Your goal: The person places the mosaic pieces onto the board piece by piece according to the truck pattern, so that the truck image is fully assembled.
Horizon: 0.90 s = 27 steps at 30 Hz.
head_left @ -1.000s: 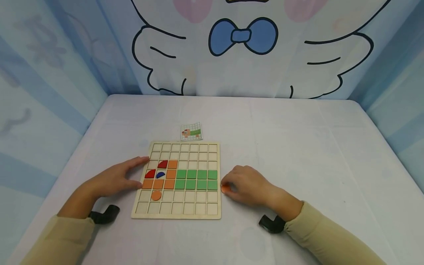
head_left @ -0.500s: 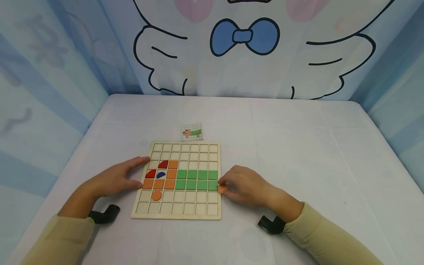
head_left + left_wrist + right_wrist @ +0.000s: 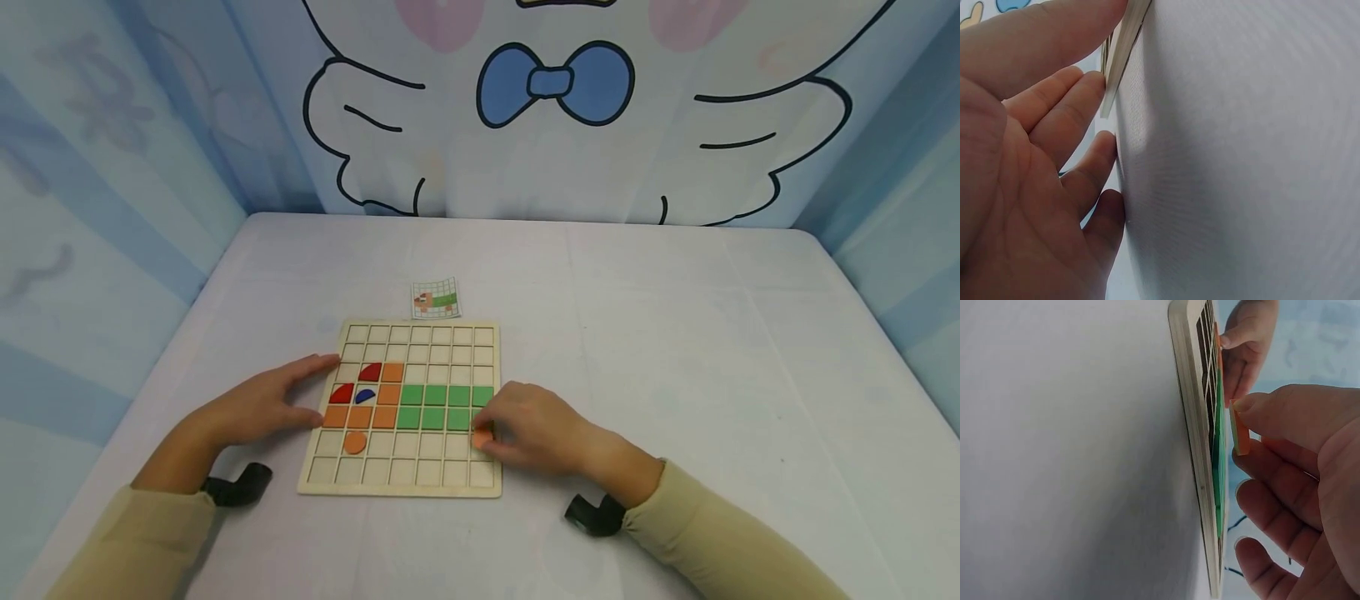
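A wooden grid board (image 3: pixel 408 472) lies on the table, with square cells in rows. Green square tiles (image 3: pixel 434 394) fill two rows on its right half; orange tiles (image 3: pixel 386 416), two red quarter-round pieces (image 3: pixel 342 392), a blue half-round piece (image 3: pixel 365 396) and an orange disc (image 3: pixel 355 442) occupy the left half. My left hand (image 3: pixel 258 406) touches the board's left edge with thumb and fingertips, fingers extended. Between thumb and index finger, my right hand (image 3: pixel 551 433) pinches a flat orange tile (image 3: pixel 1240 431) just above the board's right side. Its full outline is partly hidden by the fingers.
A small printed card (image 3: pixel 436 299) with a coloured grid picture lies behind the board's far edge. A white cloth covers the table (image 3: pixel 675 333). Printed curtains (image 3: pixel 555 158) stand around the back and sides.
My right hand has moved left with the orange tile, from beside the board's right edge to over its rightmost cells. The left hand and the placed pieces stay put.
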### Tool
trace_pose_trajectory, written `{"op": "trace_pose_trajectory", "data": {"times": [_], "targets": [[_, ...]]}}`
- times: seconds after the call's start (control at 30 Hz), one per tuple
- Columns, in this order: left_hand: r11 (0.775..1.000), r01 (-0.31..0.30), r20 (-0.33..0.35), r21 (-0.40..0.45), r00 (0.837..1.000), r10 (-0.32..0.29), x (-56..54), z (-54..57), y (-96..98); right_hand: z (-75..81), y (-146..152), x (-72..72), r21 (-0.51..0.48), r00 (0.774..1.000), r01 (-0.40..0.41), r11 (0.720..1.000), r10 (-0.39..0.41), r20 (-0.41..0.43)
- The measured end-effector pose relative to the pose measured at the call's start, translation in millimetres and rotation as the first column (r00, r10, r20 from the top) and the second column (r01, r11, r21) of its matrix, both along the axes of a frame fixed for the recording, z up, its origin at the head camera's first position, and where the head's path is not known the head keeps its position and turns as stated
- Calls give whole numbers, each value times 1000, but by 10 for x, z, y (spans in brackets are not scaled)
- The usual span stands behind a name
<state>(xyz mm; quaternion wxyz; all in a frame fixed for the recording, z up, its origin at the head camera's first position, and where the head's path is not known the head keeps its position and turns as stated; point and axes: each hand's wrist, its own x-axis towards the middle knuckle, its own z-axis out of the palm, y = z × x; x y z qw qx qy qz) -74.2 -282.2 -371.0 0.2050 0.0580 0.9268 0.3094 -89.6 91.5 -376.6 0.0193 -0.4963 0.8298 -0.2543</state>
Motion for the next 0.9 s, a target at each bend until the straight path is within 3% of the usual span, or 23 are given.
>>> {"op": "trace_pose_trajectory", "data": {"times": [0.43, 0.9], "targets": [[1000, 4, -5, 1, 1000, -4, -10, -8, 4, -48, -203, 4, -16, 992, -72, 997, 70, -101], [1000, 13, -14, -1, 1000, -13, -21, -30, -11, -78, -280, 9, -21, 980, -93, 995, 87, -180]]}}
